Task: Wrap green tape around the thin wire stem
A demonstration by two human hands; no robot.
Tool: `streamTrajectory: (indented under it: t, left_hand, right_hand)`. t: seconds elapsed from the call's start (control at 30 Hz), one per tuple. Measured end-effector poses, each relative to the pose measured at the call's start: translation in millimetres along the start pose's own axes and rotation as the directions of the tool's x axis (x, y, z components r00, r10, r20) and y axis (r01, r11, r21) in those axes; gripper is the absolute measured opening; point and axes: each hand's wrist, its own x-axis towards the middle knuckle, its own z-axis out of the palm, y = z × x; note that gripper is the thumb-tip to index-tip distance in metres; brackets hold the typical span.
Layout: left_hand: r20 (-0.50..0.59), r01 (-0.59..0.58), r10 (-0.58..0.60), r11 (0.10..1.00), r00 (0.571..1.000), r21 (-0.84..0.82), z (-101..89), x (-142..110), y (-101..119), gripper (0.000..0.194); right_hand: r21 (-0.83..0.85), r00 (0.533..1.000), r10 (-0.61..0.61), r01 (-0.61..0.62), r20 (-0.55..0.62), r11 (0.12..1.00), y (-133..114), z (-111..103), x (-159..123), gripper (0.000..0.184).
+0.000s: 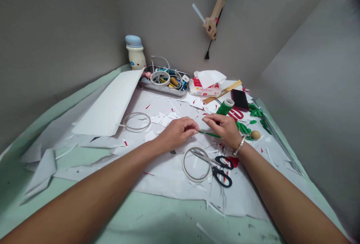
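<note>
My left hand (pixel 184 130) is closed, its fingertips pinching one end of a thin green stem (pixel 209 134). The stem's other end runs beneath my right hand (pixel 225 128). That hand is closed too, thumb and forefinger together; what lies between them is too small to make out. A spool of green thread (pixel 224 107) leans right behind its fingers, and whether they touch it is unclear. Scissors with black handles (pixel 222 171) lie below the hands, their blades across a roll of tape (pixel 184 165). Green leaf-like pieces (pixel 244 128) lie beside my right wrist.
A metal tray (pixel 165 89) of threads and tape stands at the back, beside a tissue pack (pixel 206 88). A phone (pixel 239 99), red-handled scissors (pixel 235 114) and a small tan ball (pixel 255 135) lie right. White sheets (pixel 108 103) and another tape ring (pixel 137 129) lie left, amid paper scraps.
</note>
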Motion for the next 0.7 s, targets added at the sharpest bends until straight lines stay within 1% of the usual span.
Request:
streamTrajectory:
  t: [0.07, 0.13, 0.17, 0.2, 0.27, 0.3, 0.33, 0.4, 0.43, 0.47, 0.5, 0.53, 0.6, 0.63, 0.7]
  left_hand:
    - [-0.042, 0.082, -0.089, 0.983, 0.995, -0.162, -3.4, 2, 1, 0.017]
    - [-0.125, 0.124, -0.158, 0.961, 0.979, -0.248, -6.2, 3, -1, 0.02]
    - [-0.179, 0.133, -0.178, 0.962, 0.968, -0.24, -7.1, 4, -2, 0.02]
    - [-0.231, 0.14, -0.184, 0.971, 0.955, -0.195, -7.3, 4, -4, 0.018]
    - [-0.295, 0.142, -0.142, 0.99, 0.945, -0.02, -6.1, 4, -8, 0.013]
    - [-0.29, 0.126, -0.098, 0.989, 0.952, 0.081, -4.8, 3, -10, 0.012]
    - [-0.257, 0.093, -0.047, 0.981, 0.965, 0.171, -3.2, 2, -10, 0.012]
    - [-0.128, -0.01, 0.046, 0.962, 0.991, 0.272, -0.1, 0, -9, 0.013]
    - [-0.054, -0.06, 0.078, 0.961, 0.996, 0.272, 1.0, -1, -8, 0.014]
    - [0.009, -0.103, 0.104, 0.964, 0.995, 0.245, 1.7, -1, -6, 0.014]
    - [0.049, -0.123, 0.116, 0.974, 0.992, 0.191, 1.8, -2, -3, 0.014]
    - [0.054, -0.111, 0.105, 0.987, 0.993, 0.116, 1.3, -2, -1, 0.013]
    - [0.016, -0.021, 0.022, 0.998, 1.0, -0.066, -0.9, -1, 3, 0.013]
    - [-0.016, 0.028, -0.031, 0.987, 0.999, -0.157, -2.4, 0, 3, 0.015]
    - [-0.097, 0.091, -0.123, 0.955, 0.988, -0.281, -5.0, 2, 2, 0.019]
  right_hand:
    - [0.005, 0.994, -0.003, 0.002, 0.106, 1.0, 4, 3, 0, 0.021]
    - [-0.01, 0.972, -0.069, 0.074, 0.223, 0.997, 0, 8, -3, 0.019]
    - [-0.021, 0.956, -0.116, 0.126, 0.269, 0.992, -5, 10, -4, 0.018]
    - [-0.031, 0.939, -0.163, 0.181, 0.303, 0.983, -10, 11, -6, 0.017]
    - [-0.06, 0.916, -0.249, 0.281, 0.313, 0.958, -21, 12, -9, 0.017]
    - [-0.079, 0.917, -0.275, 0.309, 0.288, 0.948, -25, 11, -10, 0.017]
    - [-0.094, 0.926, -0.286, 0.317, 0.247, 0.944, -27, 9, -10, 0.017]
    - [-0.098, 0.953, -0.268, 0.283, 0.142, 0.954, -27, 5, -8, 0.018]
    - [-0.084, 0.966, -0.241, 0.248, 0.09, 0.965, -25, 3, -7, 0.018]
    - [-0.062, 0.978, -0.204, 0.207, 0.047, 0.976, -21, 1, -5, 0.018]
    - [-0.036, 0.987, -0.16, 0.161, 0.019, 0.986, -16, 0, -4, 0.019]
    - [-0.013, 0.994, -0.11, 0.11, 0.009, 0.994, -10, 0, -2, 0.02]
    - [0.012, 0.998, -0.025, 0.024, 0.057, 1.0, -2, 1, -1, 0.022]
    - [0.012, 0.995, -0.006, 0.005, 0.096, 1.0, 0, 3, -1, 0.022]
    - [0.0, 0.982, -0.033, 0.034, 0.185, 0.999, -1, 7, -3, 0.02]
